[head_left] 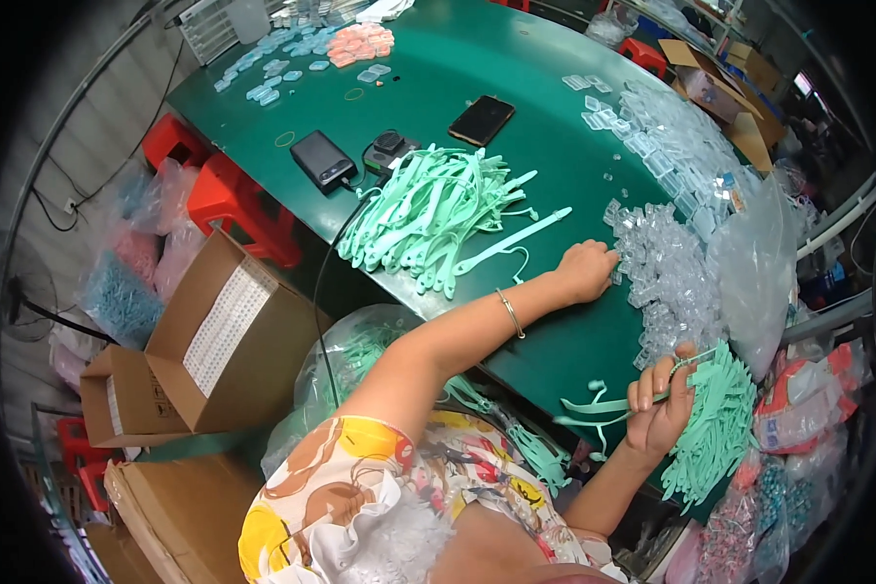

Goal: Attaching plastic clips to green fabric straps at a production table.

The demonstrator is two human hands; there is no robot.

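On the far left I see open cardboard boxes [200, 341] on the floor and red stools [234, 200] beside the green table [516, 175]. Moving right along the table, a black power bank [323, 161] lies near a dark phone [482, 120], and between them and me sits a loose heap of mint-green straps [428, 214] — flat, thin, flexible strips with a narrow tail at one end, tangled over each other and pale against the darker tabletop. One strap lies apart, stretched out toward the right edge of the heap.

My left hand [586, 271] reaches across the table, a thin bracelet on the wrist, and rests at the edge of the pile of small clear plastic clips [667, 282]; the fingers are curled down into the clips, but I cannot tell whether they pinch one. The clips are glassy and blocky, spilled in a broad drift toward the far right.

My right hand [660, 404] is nearer to me, at the table's front edge, fingers pressed together around a single mint-green strap [603, 407] whose tail curls off to the left. Just beside it — a thick bundle of the same straps [715, 428] hangs over the edge.
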